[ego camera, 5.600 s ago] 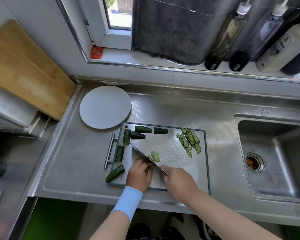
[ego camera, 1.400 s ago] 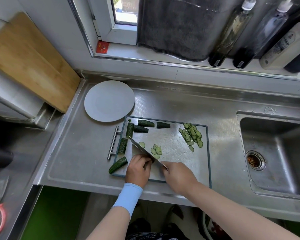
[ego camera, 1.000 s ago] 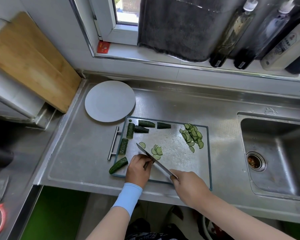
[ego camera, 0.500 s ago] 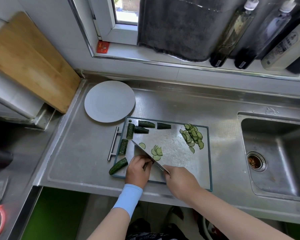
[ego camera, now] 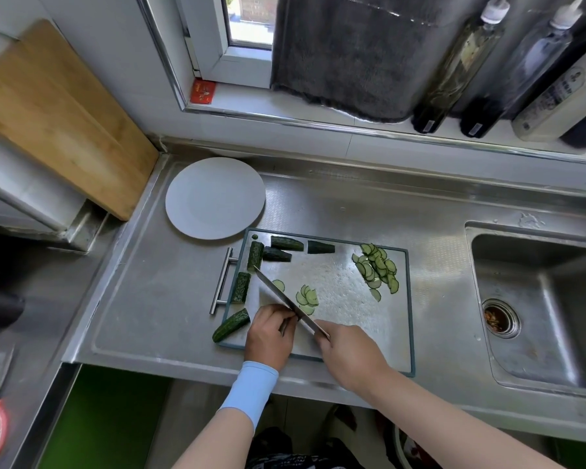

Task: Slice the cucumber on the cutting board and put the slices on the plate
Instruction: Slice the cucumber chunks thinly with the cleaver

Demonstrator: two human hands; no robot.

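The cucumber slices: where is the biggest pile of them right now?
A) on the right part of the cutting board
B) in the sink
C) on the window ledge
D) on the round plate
A: the biggest heap of cucumber slices lies on the right part of the cutting board, while the plate and the sink hold none.

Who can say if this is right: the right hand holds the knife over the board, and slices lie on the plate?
Not the plate: the head view shows it bare. The right hand holds the knife over the board, and slices lie on the board.
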